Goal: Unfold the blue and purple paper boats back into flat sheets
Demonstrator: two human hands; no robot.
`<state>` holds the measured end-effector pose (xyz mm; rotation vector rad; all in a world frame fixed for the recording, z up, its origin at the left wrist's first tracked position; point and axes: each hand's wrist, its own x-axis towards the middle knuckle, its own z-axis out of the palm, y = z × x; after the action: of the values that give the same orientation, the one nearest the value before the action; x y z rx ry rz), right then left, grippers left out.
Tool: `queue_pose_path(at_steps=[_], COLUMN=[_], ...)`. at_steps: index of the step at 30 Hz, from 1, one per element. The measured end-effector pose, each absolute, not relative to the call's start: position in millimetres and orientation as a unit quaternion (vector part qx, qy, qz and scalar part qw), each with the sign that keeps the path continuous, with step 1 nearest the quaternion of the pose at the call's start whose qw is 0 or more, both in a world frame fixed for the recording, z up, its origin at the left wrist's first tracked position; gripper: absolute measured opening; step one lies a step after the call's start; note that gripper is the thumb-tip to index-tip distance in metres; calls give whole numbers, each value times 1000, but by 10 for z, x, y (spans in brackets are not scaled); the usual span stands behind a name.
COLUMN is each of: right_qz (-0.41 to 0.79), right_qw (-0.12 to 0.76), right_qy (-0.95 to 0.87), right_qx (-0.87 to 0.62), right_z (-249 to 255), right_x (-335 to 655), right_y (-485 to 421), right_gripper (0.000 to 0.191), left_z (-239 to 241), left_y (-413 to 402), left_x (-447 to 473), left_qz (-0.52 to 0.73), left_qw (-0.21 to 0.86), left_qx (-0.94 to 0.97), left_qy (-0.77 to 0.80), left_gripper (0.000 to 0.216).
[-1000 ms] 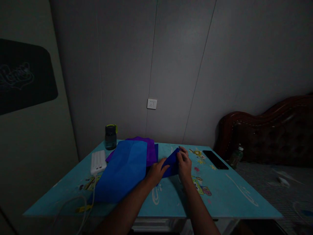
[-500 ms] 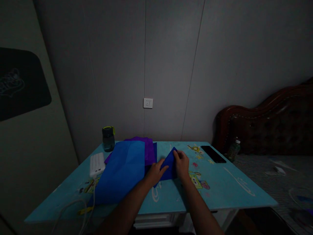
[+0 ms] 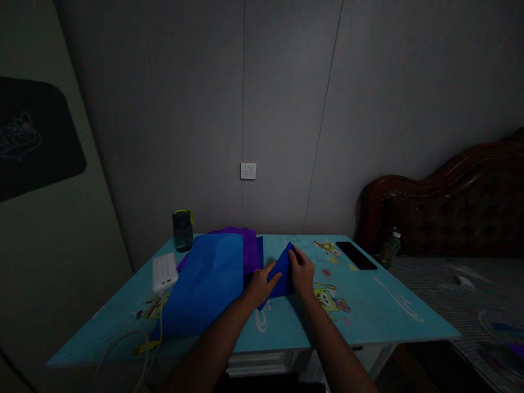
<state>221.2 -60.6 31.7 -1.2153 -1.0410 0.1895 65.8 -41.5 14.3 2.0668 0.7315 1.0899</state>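
Observation:
Both hands grip a dark blue sheet of paper that is folded and raised at a slant above the table. My left hand pinches its left edge, thumb on the near face. Closed on the upper right edge, my right hand has its fingertips near the top corner. Left of my hands lies a large lighter blue sheet, partly under my left forearm. Purple sheets show behind it. The far side of the folded paper is hidden.
The turquoise table carries a white power bank with a cable, a dark bottle and a black phone. A plastic bottle stands right of the table, by the bed headboard.
My hands and the folded paper have barely moved; the right hand sits very slightly further left. The whole view has shifted a little.

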Motion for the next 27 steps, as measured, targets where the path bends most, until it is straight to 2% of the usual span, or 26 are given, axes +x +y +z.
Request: queue_pose_path(at_steps=[5,9,16,23,27], right_qz=[291,376,405,406,378], right_qw=[727,711,670,671,695], right_qy=[-395,-393,-449,-467,-466], right_qx=[-482,-445,-430,-408,-397], right_z=[396,431,487,496,514], right_x=[2260,2280,2221,2140,2102], right_y=[-624,-650,-705,-702,-735], right_gripper=[55,56,55,53,58], left_z=[148,131,208,344,405], left_y=[-395,-356,-395,-362,-364], left_x=[663,655,631,740,721], left_qz=[434,416,374,398,398], left_qw=[408,514,611,567,566], left_qx=[759,720,668,677,689], left_qy=[264,209,203,248,214], left_gripper=[38,39,44,51,51])
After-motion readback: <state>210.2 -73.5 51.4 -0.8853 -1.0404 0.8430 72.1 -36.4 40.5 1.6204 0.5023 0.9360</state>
